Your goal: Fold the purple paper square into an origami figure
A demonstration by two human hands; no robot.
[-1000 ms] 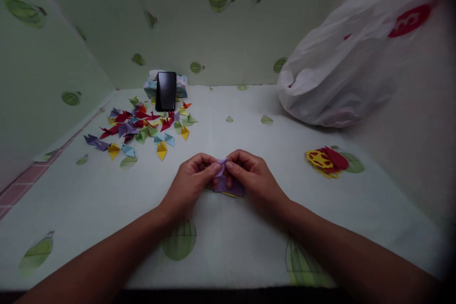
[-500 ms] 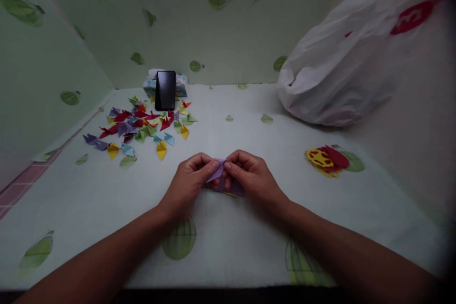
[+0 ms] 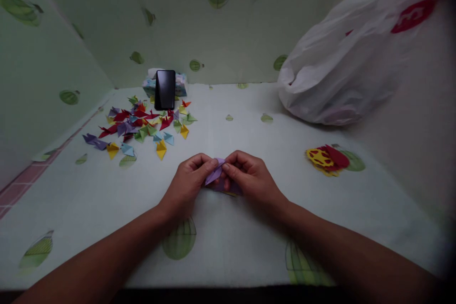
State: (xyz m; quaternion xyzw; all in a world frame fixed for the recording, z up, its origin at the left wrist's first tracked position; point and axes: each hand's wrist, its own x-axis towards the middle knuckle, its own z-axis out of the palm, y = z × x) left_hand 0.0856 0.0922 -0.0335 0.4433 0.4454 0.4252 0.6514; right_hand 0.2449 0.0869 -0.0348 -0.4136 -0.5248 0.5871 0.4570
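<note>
A small folded purple paper (image 3: 213,174) is pinched between my two hands at the middle of the table. My left hand (image 3: 190,178) grips its left side with thumb and fingers. At its upper right edge, my right hand (image 3: 251,175) closes thumb and fingers on it. Beneath the hands lie more paper sheets, a darker purple one (image 3: 234,188) with a yellow edge showing; the hands partly hide them.
Many folded paper pieces in several colours (image 3: 140,126) lie at the back left, beside a black phone (image 3: 165,90) leaning on a tissue box (image 3: 182,85). A white plastic bag (image 3: 327,76) stands back right, with red and yellow cut-outs (image 3: 335,158) in front.
The purple paper has turned slightly between my fingers and shows a narrower shape. My right fingertips have shifted a little. The other objects stay in place.
</note>
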